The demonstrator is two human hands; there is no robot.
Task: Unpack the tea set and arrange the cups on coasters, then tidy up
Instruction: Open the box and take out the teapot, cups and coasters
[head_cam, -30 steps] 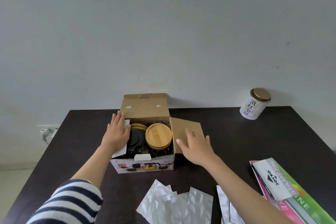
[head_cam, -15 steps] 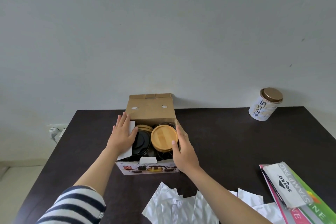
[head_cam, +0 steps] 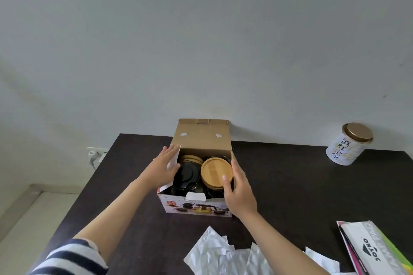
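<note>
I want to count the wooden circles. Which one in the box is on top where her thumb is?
The big round bamboo lid by the right hand; its thumb rests on it. The other wooden discs sit stacked behind, untouched.

Soft, even daylight fills the scene, with no hard beam and no clear single source; the pale wall (head_cam: 201,40) is brightest near the centre and falls off to a duller grey toward eleven and one o'clock. Shadows are faint and diffuse: a soft dark band lies under the tin (head_cam: 348,144) at three o'clock, and the box (head_cam: 202,140) interior is murky. The dark table (head_cam: 301,185) carries a mild sheen (no harsh glare). Wide-angle distortion bends the table's edges and tilts the tin. The foil packets (head_cam: 219,252) at six o'clock reflect white highlights. The striped sleeve (head_cam: 71,259) at seven o'clock looks slightly soft.
</note>
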